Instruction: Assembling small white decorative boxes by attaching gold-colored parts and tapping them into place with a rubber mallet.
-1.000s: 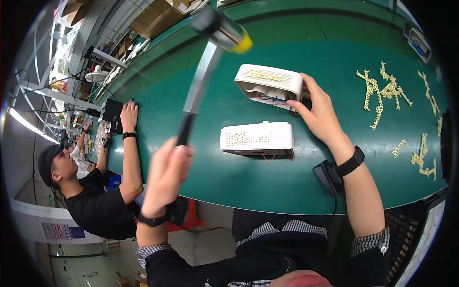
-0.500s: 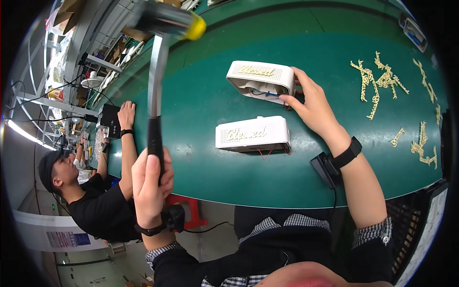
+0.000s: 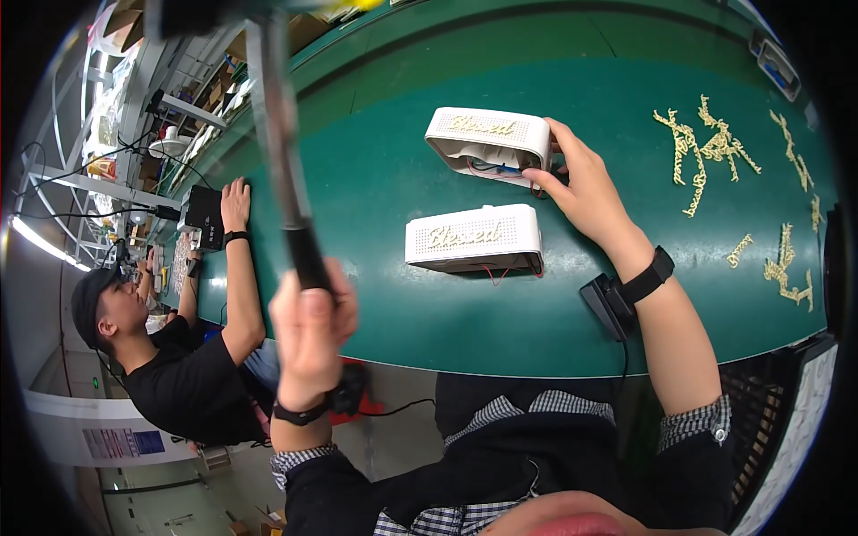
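My left hand [image 3: 313, 330] is closed around the black grip of a hammer [image 3: 284, 161], raised over the left part of the bench. The hammer's head is partly cut off at the top edge; a bit of yellow shows there. My right hand [image 3: 585, 183] grips the right end of a white box-shaped housing [image 3: 534, 129], thumb at its open side. That housing has a perforated face with cream script lettering, and wires show inside. Nearer to me a second white housing [image 3: 520, 241] of the same kind rests on the bench, red wires hanging from its underside.
Several cream script-letter pieces [image 3: 684, 161] lie on the green bench [image 3: 393, 330] to the right. A black device [image 3: 608, 308] hangs by my right wrist. At the left a co-worker [image 3: 174, 384] has a hand by a black box [image 3: 204, 219]. A tray [image 3: 776, 67] sits far right.
The hammer and my left hand have moved; the hand is slightly right and lower, and the hammer's head has gone mostly out of view at the top. My right hand stays on the housing.
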The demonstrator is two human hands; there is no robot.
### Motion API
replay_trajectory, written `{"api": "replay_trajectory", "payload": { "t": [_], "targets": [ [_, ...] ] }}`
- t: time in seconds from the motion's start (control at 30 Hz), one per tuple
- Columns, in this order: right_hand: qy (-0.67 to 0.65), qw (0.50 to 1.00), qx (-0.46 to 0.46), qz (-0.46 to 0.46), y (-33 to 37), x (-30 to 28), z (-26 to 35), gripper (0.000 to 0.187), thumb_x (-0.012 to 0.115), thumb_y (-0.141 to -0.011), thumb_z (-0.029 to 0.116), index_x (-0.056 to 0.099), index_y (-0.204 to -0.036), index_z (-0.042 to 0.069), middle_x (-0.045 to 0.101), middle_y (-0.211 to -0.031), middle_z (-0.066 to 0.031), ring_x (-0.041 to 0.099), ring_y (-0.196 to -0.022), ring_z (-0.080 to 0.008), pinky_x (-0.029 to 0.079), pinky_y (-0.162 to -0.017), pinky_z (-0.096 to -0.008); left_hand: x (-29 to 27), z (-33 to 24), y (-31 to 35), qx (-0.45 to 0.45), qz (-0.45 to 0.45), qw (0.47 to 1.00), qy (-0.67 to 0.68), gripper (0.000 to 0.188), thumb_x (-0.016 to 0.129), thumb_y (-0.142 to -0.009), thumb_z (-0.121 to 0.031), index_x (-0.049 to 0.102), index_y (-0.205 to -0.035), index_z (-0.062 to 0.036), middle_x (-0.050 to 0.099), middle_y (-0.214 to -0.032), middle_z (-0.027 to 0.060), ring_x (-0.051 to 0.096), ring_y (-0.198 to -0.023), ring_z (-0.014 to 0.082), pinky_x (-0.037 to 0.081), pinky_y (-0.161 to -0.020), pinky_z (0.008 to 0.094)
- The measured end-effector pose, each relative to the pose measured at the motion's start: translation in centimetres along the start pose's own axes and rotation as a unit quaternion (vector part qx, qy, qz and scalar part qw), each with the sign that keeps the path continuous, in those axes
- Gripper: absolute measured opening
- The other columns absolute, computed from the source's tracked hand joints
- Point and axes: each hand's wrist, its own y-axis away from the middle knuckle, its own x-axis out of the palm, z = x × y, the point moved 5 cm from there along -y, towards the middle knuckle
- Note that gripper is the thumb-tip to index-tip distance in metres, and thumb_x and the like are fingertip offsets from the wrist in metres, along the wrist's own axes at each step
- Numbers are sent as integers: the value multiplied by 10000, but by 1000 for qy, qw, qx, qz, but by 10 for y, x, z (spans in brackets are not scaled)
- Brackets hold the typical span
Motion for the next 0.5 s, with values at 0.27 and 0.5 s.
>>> {"api": "replay_trajectory", "payload": {
  "t": [0.27,0.5],
  "targets": [
    [-7,1000,13,18,0,-2,2,575,663,-812,194,392,-1297,49,575,-1135,-157,562,-1052,-285,477,-770,-349,-14,-16,-5,-128,-7,992,-1,348,412,-969,-349,473,-906,-11,369,-586,-43,307,-470,17,244,-408,187],
    [-4,1000,-4,17,1,-1,6,579,667,-811,205,392,-1299,57,569,-1140,-158,568,-1032,-292,482,-777,-353,15,16,-7,-94,65,993,3,297,406,-977,-313,461,-914,-28,363,-598,-57,300,-479,0,240,-407,172]
  ]
}}
